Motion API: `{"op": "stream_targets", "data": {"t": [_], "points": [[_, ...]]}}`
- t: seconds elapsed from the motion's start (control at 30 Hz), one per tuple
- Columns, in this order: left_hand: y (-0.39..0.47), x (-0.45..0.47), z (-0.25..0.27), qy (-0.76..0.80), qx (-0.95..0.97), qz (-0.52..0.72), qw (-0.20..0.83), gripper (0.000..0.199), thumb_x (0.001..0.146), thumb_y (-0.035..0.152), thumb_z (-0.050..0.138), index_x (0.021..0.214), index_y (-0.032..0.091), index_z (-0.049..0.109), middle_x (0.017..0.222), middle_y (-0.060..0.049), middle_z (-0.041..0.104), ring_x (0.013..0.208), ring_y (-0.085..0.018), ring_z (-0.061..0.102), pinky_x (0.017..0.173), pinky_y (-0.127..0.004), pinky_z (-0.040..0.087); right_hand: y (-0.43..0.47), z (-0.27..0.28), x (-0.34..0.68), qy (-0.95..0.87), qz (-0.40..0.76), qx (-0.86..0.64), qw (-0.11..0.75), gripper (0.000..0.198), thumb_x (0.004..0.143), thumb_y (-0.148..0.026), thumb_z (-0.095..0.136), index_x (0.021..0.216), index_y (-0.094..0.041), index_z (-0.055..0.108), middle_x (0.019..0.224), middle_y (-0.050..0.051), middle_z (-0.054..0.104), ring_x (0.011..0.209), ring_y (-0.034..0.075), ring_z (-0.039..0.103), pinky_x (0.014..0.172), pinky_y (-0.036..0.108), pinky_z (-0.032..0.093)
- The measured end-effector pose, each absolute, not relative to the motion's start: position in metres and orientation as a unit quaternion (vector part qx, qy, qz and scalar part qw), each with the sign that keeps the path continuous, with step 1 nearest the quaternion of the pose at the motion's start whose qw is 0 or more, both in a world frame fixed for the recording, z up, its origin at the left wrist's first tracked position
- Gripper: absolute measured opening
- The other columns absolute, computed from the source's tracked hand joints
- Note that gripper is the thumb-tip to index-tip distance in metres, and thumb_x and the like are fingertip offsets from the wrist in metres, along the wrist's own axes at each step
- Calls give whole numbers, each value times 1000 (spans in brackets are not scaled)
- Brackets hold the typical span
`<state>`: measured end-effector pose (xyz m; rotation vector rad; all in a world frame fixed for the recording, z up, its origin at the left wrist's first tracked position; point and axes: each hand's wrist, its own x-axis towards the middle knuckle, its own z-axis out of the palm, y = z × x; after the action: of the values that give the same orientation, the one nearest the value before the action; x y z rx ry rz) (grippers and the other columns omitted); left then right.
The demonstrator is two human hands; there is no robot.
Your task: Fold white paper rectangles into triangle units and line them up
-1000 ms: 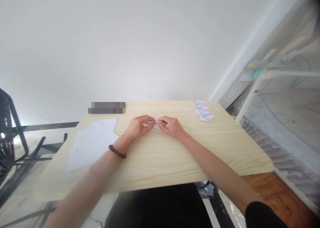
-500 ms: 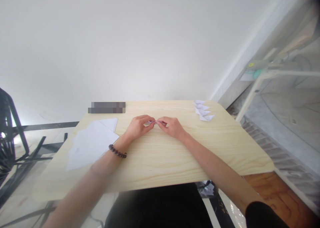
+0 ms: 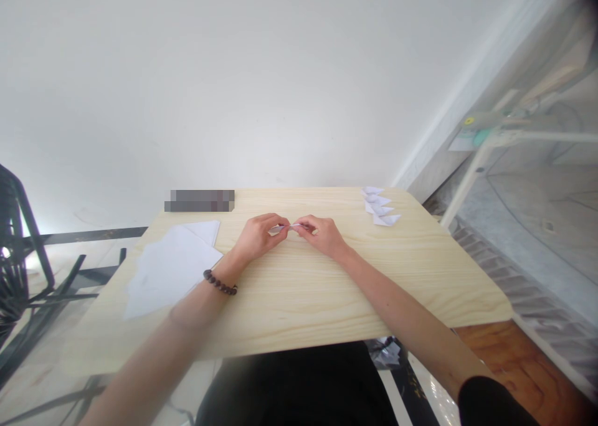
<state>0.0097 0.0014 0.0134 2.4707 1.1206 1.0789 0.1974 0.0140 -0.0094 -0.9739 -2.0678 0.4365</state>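
Note:
A small folded piece of white paper (image 3: 290, 227) is pinched between my two hands over the middle of the table. My left hand (image 3: 262, 234) has its thumb and fingers closed on the paper's left part. The right part is gripped by my right hand (image 3: 321, 234), fingertips close to those of the left. Most of the paper is hidden by the fingers, so its full shape cannot be made out. To the right, several folded white paper pieces (image 3: 384, 210) with pointed ends lie in a column near the table's far edge.
White paper sheets (image 3: 170, 267) lie spread and overlapping on the left of the wooden table (image 3: 299, 307). Behind them is a blurred-out dark rectangle (image 3: 200, 201). A white wall (image 3: 280, 89) stands at the table's back, and a black chair (image 3: 21, 245) at the left.
My right fingers have shifted very slightly, and a little more of the paper's right part shows between them. My left hand keeps almost the same place.

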Motion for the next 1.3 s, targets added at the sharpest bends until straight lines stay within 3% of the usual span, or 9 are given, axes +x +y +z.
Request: {"op": "stream_targets", "data": {"t": [0.33,0.6,0.87,1.3], "points": [[2,10,13,380,842,367,108,15,79,24,47,83,17,60,81,-3,63,74,-12,57,69,-22,42,11,-6,198,-827,166,-381,378,25,82,-37,44,84,-19,61,69,0,63,58,8,55,58,18,40],[1,10,14,386,837,373,107,15,79,25,47,81,17,60,80,-3,63,73,-12,57,69,-22,41,15,-10,198,-798,210,-386,412,25,78,-40,48,86,-19,58,77,1,64,62,9,60,59,19,44],[1,10,14,387,835,376,109,16,79,24,46,81,17,60,81,-3,63,73,-13,57,69,-22,42,13,-6,200,-819,181,-381,388,26,82,-38,44,87,-19,60,73,2,64,60,9,59,59,19,43],[4,9,10,406,814,392,137,20,79,31,49,89,17,59,86,-3,64,77,-13,58,69,-22,44,16,-8,203,-790,220,-388,420,21,80,-35,46,87,-18,54,69,1,63,59,10,61,56,19,47]]}}
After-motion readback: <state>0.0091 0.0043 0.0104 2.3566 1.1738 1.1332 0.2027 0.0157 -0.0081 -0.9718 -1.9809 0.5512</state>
